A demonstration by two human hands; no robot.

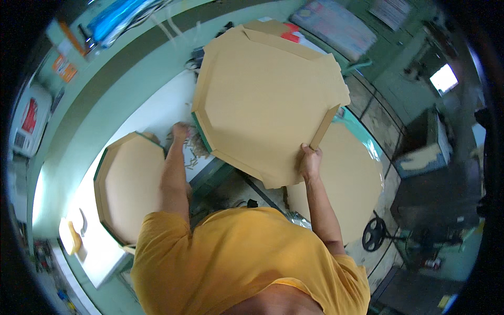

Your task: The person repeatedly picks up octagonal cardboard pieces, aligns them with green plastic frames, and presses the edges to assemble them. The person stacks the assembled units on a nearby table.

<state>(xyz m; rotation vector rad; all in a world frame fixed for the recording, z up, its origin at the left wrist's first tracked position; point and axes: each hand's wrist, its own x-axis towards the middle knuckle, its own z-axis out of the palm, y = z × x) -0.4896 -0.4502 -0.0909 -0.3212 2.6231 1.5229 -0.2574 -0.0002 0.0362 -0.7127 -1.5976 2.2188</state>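
Observation:
My right hand (311, 161) grips the near right edge of a large octagonal brown cardboard tray (262, 105), thumb on its inner face. The tray is tilted up, with low folded walls and green showing on the outside of one wall. My left hand (180, 131) reaches to the white tabletop (157, 105), fingers closed. Whether it holds anything is too small to make out. Beside it lies a heap of small brown stick-like pieces (197, 147), some scattered loose. A second octagonal cardboard tray (131, 184) lies left of my left forearm.
At the right, another large cardboard piece (346, 184) lies by clear plastic wrap (367, 137). A yellow-handled tool (74, 239) is on the table at far left. A blue plastic bundle (118, 23) sits upper left. A black handwheel (374, 233) stands at lower right.

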